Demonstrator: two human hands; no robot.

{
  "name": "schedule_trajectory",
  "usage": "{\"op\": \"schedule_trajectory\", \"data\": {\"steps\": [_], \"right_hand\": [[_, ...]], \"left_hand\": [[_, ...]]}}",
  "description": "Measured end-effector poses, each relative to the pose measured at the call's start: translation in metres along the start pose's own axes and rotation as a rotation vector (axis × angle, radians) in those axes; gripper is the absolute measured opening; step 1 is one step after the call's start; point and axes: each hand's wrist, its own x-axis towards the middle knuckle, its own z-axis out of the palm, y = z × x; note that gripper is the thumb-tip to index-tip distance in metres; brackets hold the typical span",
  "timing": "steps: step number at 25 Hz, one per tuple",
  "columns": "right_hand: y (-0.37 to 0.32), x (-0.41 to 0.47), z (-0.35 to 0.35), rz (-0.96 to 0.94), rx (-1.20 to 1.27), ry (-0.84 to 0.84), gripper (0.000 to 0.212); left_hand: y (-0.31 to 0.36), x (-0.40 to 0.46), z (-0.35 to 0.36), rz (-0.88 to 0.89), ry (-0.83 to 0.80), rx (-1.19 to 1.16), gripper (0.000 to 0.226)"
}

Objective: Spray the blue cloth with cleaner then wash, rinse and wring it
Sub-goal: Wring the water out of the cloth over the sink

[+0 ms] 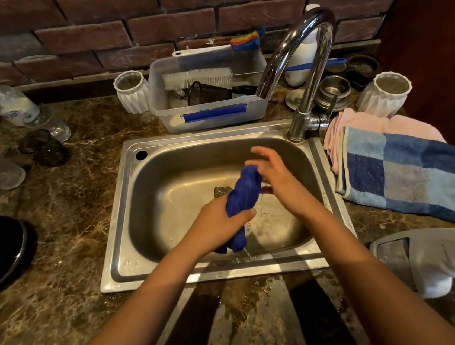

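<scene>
Blue cloth (242,196): bunched into a roll over the sink (175,274), dripping. Left hand (221,224): clenched round its middle. Right hand (275,178): fingers spread, at upper end, apparently no firm hold. Step, as judged: wringing. Next: regrip top, twist opposite ways.

Partial letters "IR" on clear bottle (13,104) label
</scene>
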Motion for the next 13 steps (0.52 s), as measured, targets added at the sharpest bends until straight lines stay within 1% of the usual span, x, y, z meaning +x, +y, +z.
{"op": "schedule_trajectory", "data": {"steps": [1,3,4,5,6,7,8,9,10,11,13], "right_hand": [[0.004,-0.006,-0.004,-0.103,-0.085,0.013,0.054],[0.018,-0.015,-0.002,-0.321,-0.533,0.003,0.075],[0.024,-0.017,0.002,-0.414,-0.747,0.023,0.079],[0.03,-0.016,0.005,-0.505,-0.875,0.076,0.078],[0.031,-0.015,0.007,-0.616,-0.914,0.141,0.07],[0.029,-0.012,0.006,-0.742,-0.902,0.191,0.056],[0.025,-0.009,0.003,-0.84,-0.878,0.205,0.042],[0.019,-0.007,0.0,-0.884,-0.869,0.177,0.033],[0.011,-0.004,-0.004,-0.847,-0.879,0.109,0.029],[0.001,-0.003,-0.007,-0.737,-0.897,0.016,0.028],[-0.01,-0.002,-0.01,-0.497,-0.895,-0.164,0.022]], "left_hand": [[-0.002,0.0,-0.005,-0.019,-0.054,-0.069,0.026],[-0.001,-0.001,-0.014,-0.029,-0.152,-0.194,0.04],[0.001,-0.001,-0.018,-0.021,-0.204,-0.222,0.045],[0.003,-0.002,-0.021,-0.009,-0.269,-0.224,0.045],[0.007,-0.003,-0.024,0.006,-0.345,-0.223,0.04],[0.01,-0.004,-0.027,0.017,-0.419,-0.229,0.03],[0.013,-0.004,-0.03,0.019,-0.484,-0.237,0.023],[0.015,-0.004,-0.035,0.017,-0.53,-0.238,0.022],[0.016,-0.003,-0.039,0.013,-0.554,-0.218,0.025],[0.016,-0.002,-0.043,0.012,-0.555,-0.168,0.032],[0.016,0.001,-0.048,0.039,-0.49,0.001,0.039]]}}
